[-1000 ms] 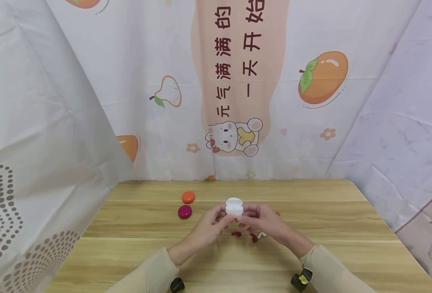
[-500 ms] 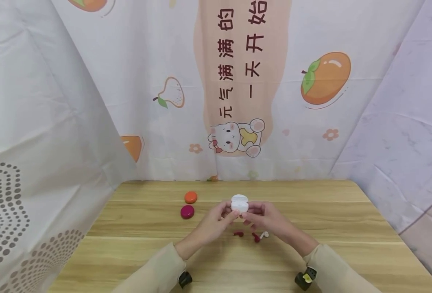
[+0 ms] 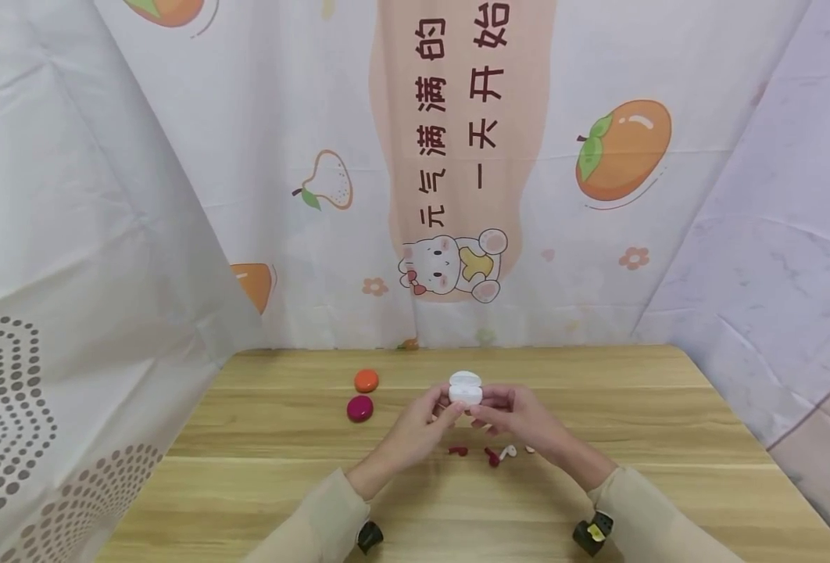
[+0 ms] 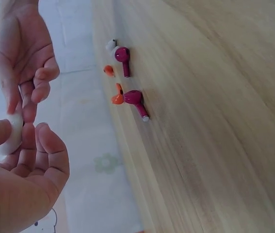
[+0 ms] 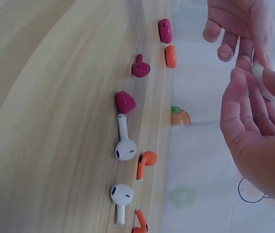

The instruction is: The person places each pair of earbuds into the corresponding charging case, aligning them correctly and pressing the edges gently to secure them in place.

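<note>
A small white earbud case (image 3: 466, 396) with its lid raised is held above the table by both hands. My left hand (image 3: 415, 434) grips its left side, with the thumb on the front. My right hand (image 3: 527, 426) pinches the right side in the same way. In the left wrist view the fingers cover much of the case (image 4: 16, 133). Below the hands lie loose earbuds: two dark red ones, including one red earbud (image 5: 140, 67), a white earbud (image 5: 125, 149) beside another white earbud (image 5: 121, 194), and an orange earbud (image 5: 147, 159) near a second orange one.
An orange case (image 3: 366, 381) and a magenta case (image 3: 360, 408), both closed, sit on the wooden table (image 3: 260, 469) left of the hands. Behind the table's far edge hangs a printed white curtain (image 3: 316, 258).
Both hands have carried the open white earbud case slightly right and up in the head view. More of the white earbuds shows beside the right forearm. The cases on the table stay put.
</note>
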`<state>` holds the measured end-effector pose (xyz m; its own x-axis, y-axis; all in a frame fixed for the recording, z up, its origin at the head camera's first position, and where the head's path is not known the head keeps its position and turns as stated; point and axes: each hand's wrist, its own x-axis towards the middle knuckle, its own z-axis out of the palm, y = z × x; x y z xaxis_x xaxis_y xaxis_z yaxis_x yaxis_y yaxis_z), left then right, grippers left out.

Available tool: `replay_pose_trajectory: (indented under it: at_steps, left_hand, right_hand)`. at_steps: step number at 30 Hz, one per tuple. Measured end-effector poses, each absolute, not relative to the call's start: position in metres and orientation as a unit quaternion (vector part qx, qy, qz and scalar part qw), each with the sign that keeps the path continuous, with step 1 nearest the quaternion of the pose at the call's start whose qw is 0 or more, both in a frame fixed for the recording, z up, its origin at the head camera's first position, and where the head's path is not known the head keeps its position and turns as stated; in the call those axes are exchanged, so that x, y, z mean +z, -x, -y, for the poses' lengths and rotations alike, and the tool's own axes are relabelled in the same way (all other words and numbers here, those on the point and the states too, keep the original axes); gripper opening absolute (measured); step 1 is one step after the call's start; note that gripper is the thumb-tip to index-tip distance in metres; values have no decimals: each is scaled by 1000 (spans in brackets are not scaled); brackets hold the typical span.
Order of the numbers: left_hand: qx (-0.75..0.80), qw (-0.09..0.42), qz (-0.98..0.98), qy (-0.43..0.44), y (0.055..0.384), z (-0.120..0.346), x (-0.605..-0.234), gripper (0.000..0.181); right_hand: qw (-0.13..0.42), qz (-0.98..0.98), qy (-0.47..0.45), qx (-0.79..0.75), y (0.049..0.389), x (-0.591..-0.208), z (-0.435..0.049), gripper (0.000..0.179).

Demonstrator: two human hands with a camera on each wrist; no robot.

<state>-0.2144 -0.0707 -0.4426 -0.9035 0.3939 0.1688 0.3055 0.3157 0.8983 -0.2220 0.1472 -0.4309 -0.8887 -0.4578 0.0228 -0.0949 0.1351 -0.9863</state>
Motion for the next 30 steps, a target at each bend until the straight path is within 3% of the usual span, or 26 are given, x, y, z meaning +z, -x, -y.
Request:
replay_pose_trajectory:
  at_steps: [17, 30]
  left_hand:
    - [529, 56, -815, -231, 215, 71, -447, 29]
    - [538, 55, -814, -210, 209, 80, -449, 29]
  right_hand:
    - [148, -762, 227, -588, 217, -433, -161, 34]
    - [-11, -894, 396, -208, 227, -435, -203, 19]
